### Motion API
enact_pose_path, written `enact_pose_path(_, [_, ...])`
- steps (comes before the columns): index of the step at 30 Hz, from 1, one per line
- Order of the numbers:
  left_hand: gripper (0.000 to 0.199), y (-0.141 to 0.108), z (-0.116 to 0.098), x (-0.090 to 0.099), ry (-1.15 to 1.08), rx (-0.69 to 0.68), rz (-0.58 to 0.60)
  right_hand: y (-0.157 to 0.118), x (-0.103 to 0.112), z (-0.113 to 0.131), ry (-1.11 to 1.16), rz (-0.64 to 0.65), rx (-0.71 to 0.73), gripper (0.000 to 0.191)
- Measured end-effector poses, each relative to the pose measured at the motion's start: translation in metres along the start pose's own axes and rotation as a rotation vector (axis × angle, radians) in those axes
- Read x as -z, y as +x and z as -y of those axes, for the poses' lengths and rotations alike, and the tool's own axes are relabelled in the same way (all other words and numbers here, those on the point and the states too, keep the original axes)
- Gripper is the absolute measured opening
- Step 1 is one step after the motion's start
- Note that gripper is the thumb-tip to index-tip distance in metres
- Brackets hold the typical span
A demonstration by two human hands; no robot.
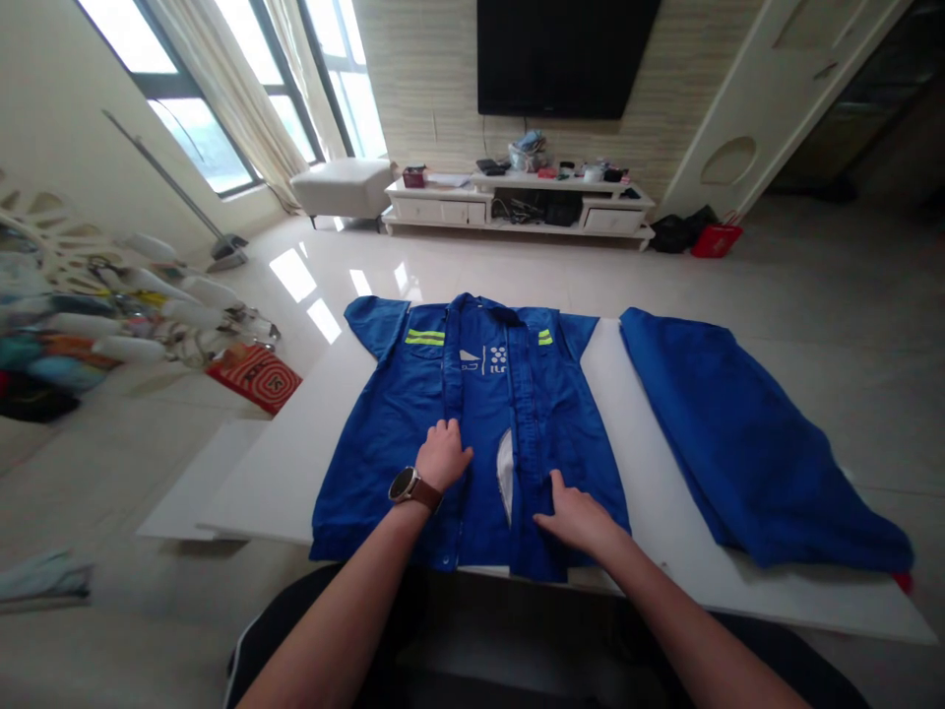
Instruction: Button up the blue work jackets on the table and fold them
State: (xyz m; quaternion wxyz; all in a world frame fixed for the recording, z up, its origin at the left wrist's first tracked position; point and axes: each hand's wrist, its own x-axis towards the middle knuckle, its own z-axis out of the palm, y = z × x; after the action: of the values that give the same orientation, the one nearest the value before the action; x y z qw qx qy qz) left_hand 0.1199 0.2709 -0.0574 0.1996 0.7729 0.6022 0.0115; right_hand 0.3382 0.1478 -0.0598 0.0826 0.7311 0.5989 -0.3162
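Observation:
A blue short-sleeved work jacket (pixel 369 443) lies front up on a white table, with yellow-green reflective strips on its chest. Its two front edges are apart, and white print on the inner back shows between them. A pale slit shows where the table is visible inside. My left hand (pixel 441 458), a watch (pixel 405 483) on its wrist, rests on the left front edge with fingers stretched forward and thumb apart. On the right front panel lies my right hand (pixel 583 517), its index finger and thumb spread; its other fingers are partly hidden.
Folded blue cloth (pixel 768 443) lies on the right of the white table (pixel 317 433). A red patterned bag (pixel 258 376) stands left of it on the floor. Beyond are a low TV cabinet (pixel 443 210), a grey-white stool (pixel 344 185) and a red bag (pixel 716 239).

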Motion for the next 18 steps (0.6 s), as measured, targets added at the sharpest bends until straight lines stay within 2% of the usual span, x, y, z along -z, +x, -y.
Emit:
enact_pose_path(2, [0.06,0.003,0.005,-0.008,0.031,0.023,0.097,-0.001,-0.001,0.0,-0.011,0.012,0.012,0.083])
enact_pose_path(5, [0.071,0.005,0.006,-0.018,-0.038,-0.158,0.201,-0.001,-0.002,0.005,0.013,0.006,0.051,0.09])
enact_pose_path(8, [0.056,0.004,-0.001,-0.019,-0.15,-0.364,0.25,-0.001,-0.005,0.01,0.023,-0.021,0.092,0.089])
enact_pose_path(10, [0.047,0.005,-0.006,-0.016,-0.238,-0.434,0.273,-0.001,-0.007,0.012,0.017,-0.033,0.105,0.088])
enact_pose_path(12, [0.045,0.007,-0.008,-0.013,-0.296,-0.395,0.217,-0.002,-0.009,0.013,0.009,-0.034,0.113,0.087])
enact_pose_path(15, [0.05,0.012,-0.006,-0.013,-0.228,-0.156,0.072,-0.004,-0.01,0.016,-0.013,-0.033,0.145,0.081])
enact_pose_path(16, [0.052,0.014,-0.004,-0.015,-0.177,-0.093,0.075,-0.005,-0.009,0.017,-0.016,-0.035,0.161,0.077])
enact_pose_path(18, [0.053,0.015,0.0,-0.021,-0.083,-0.089,0.169,-0.007,-0.007,0.019,-0.009,-0.038,0.191,0.071])
